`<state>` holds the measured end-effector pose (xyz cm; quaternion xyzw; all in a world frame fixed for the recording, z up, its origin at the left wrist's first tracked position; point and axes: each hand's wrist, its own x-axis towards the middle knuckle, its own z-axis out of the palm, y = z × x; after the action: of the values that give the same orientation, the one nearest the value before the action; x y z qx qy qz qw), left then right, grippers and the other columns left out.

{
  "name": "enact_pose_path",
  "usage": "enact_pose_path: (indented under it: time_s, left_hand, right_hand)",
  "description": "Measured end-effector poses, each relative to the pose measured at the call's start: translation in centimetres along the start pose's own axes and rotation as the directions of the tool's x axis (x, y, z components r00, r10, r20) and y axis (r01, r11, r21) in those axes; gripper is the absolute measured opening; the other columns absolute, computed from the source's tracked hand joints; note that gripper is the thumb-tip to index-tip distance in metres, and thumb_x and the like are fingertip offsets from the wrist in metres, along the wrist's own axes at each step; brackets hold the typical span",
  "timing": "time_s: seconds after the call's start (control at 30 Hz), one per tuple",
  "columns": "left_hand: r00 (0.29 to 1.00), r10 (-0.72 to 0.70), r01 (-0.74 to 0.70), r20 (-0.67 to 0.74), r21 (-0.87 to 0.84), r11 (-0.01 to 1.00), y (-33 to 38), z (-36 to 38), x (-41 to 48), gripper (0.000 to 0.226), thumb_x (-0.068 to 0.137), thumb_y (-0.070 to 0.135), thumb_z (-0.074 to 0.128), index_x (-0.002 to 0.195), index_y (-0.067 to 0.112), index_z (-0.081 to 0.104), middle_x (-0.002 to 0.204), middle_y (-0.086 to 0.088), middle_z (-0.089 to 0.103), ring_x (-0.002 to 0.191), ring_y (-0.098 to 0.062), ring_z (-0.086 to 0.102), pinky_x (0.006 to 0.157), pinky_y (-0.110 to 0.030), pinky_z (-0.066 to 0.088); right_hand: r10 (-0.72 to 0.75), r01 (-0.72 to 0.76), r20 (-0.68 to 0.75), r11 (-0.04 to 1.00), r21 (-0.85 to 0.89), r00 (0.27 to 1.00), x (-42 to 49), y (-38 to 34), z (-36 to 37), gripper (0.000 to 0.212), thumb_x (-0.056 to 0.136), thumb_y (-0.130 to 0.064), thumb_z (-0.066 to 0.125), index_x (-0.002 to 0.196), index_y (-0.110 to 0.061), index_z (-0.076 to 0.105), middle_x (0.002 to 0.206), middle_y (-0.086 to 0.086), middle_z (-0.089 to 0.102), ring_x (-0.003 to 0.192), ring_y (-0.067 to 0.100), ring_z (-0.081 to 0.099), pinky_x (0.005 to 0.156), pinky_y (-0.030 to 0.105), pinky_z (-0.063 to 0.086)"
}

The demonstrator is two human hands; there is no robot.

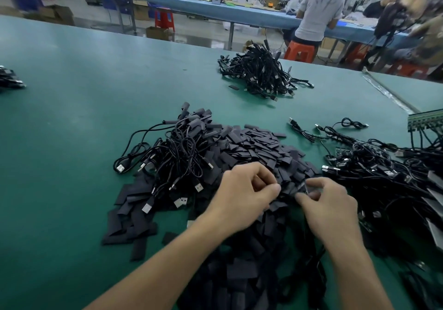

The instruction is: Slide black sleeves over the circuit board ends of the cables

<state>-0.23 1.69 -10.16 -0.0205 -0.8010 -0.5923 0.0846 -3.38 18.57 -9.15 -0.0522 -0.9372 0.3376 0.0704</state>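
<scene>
Hundreds of sleeves [251,146] are heaped mid-counter [72,117], and we're right in the thick of it. Both hands meet just over the near side of the heap. Our left hand [247,189] has its fingers curled in, with thumb and fingertips pinching what looks like one sleeve [287,191]. Our right hand [328,201] is pinched too, thumb and forefinger on a small thing with a pale glint. We take that for the board end [303,186] of a cable. It's black on black plus blur, so we can't tell whether the board is in the sleeve's mouth or only at it.

So our read is that we're at the threading step: one sleeve, one board, about to be mated. Bare cables [371,165] are tangled to the right. A done-looking tangle [172,156] sits on the left of the heap, and a far bundle [261,74] lies well apart, up the counter.

Next move, as we see it: these sleeves lie flat, so the left pinch probably has to pop the mouth open. Then we'd keep the board lined up with it and push it straight in until it's covered. If it goes in crooked, we'd guess a corner snags.
</scene>
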Motion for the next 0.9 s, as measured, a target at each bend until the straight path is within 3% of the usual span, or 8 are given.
enact_pose_path:
  time_s: [0.07, 0.13, 0.23, 0.33, 0.47, 0.63, 0.73, 0.9]
  left_hand:
    - [0.999, -0.04, 0.039, -0.014, -0.069, 0.997, -0.8, 0.4, 0.1, 0.007, 0.086, 0.029, 0.075, 0.086, 0.027, 0.069, 0.076, 0.002, 0.072, 0.067, -0.016, 0.071, 0.067, -0.04, 0.062]
    - [0.998, -0.059, 0.06, 0.013, -0.177, 0.982, -1.2, 0.4, 0.2, 0.011, 0.087, 0.031, 0.076, 0.095, 0.029, 0.068, 0.084, 0.004, 0.074, 0.073, -0.015, 0.073, 0.065, -0.034, 0.06]
    - [0.997, -0.04, 0.056, 0.066, -0.261, 0.964, -1.4, 0.3, 0.2, 0.015, 0.087, 0.035, 0.075, 0.1, 0.029, 0.068, 0.086, 0.007, 0.073, 0.075, -0.011, 0.071, 0.064, -0.025, 0.055]
    - [0.998, 0.003, 0.016, 0.06, -0.321, 0.947, -1.4, 0.1, 0.1, 0.01, 0.088, 0.03, 0.076, 0.083, 0.027, 0.068, 0.071, 0.009, 0.063, 0.065, -0.012, 0.057, 0.062, -0.029, 0.05]
    - [0.999, 0.021, 0.0, 0.047, -0.406, 0.914, -1.4, -0.2, 0.1, 0.023, 0.083, 0.029, 0.079, 0.08, 0.011, 0.064, 0.07, -0.004, 0.052, 0.066, -0.018, 0.043, 0.059, -0.029, 0.039]
    - [0.997, -0.019, 0.054, 0.071, -0.537, 0.842, -0.9, -0.3, 0.1, 0.018, 0.072, 0.027, 0.079, 0.067, 0.02, 0.064, 0.067, -0.002, 0.054, 0.062, -0.01, 0.048, 0.06, -0.017, 0.044]
    - [0.996, -0.016, 0.063, 0.084, -0.595, 0.802, -1.0, -0.3, 0.2, 0.015, 0.074, 0.023, 0.078, 0.066, 0.02, 0.066, 0.07, -0.002, 0.059, 0.066, -0.011, 0.054, 0.067, -0.02, 0.048]
    - [0.998, -0.018, 0.051, 0.059, -0.622, 0.781, -0.9, -0.4, 0.4, 0.019, 0.079, 0.027, 0.076, 0.071, 0.014, 0.064, 0.07, -0.007, 0.055, 0.065, -0.012, 0.05, 0.064, -0.023, 0.045]
  right_hand:
    - [-0.15, 0.163, -0.096, 0.976, 0.147, 0.984, -0.2, -0.2, -0.2, 0.009, 0.083, -0.029, 0.079, 0.089, -0.029, 0.072, 0.061, -0.015, 0.061, 0.066, 0.002, 0.058, 0.066, 0.021, 0.043]
    - [-0.217, 0.231, -0.08, 0.9, 0.369, 0.973, -0.3, -0.7, -0.2, 0.013, 0.083, -0.029, 0.078, 0.074, -0.033, 0.071, 0.07, -0.015, 0.07, 0.066, 0.002, 0.064, 0.066, 0.021, 0.049]
    - [-0.313, 0.212, 0.066, 0.77, 0.602, 0.948, -0.8, -1.8, 0.3, 0.012, 0.086, -0.022, 0.072, 0.078, -0.03, 0.077, 0.077, -0.007, 0.075, 0.071, 0.008, 0.07, 0.066, 0.021, 0.055]
    - [-0.283, 0.096, 0.124, 0.653, 0.751, 0.951, -1.3, -2.3, 0.8, 0.009, 0.071, -0.034, 0.074, 0.079, -0.029, 0.077, 0.076, -0.001, 0.075, 0.072, 0.011, 0.07, 0.066, 0.02, 0.055]
    - [-0.251, -0.096, 0.279, 0.559, 0.824, 0.927, -1.6, -2.3, 1.2, 0.025, 0.067, -0.042, 0.076, 0.077, -0.02, 0.074, 0.082, 0.012, 0.073, 0.078, 0.026, 0.069, 0.075, 0.04, 0.059]
    - [-0.295, -0.245, 0.384, 0.414, 0.877, 0.875, -1.9, -2.6, 1.2, 0.014, 0.076, -0.03, 0.07, 0.078, -0.017, 0.076, 0.084, 0.014, 0.073, 0.077, 0.022, 0.071, 0.068, 0.029, 0.059]
    - [-0.295, -0.344, 0.442, 0.329, 0.879, 0.847, -1.8, -2.7, 1.0, 0.015, 0.079, -0.023, 0.067, 0.079, -0.012, 0.076, 0.083, 0.014, 0.073, 0.074, 0.021, 0.071, 0.067, 0.031, 0.061]
    - [-0.239, -0.27, 0.372, 0.371, 0.888, 0.897, -1.9, -3.2, 1.1, 0.011, 0.079, -0.028, 0.068, 0.075, -0.019, 0.074, 0.075, 0.007, 0.07, 0.066, 0.016, 0.066, 0.064, 0.03, 0.059]
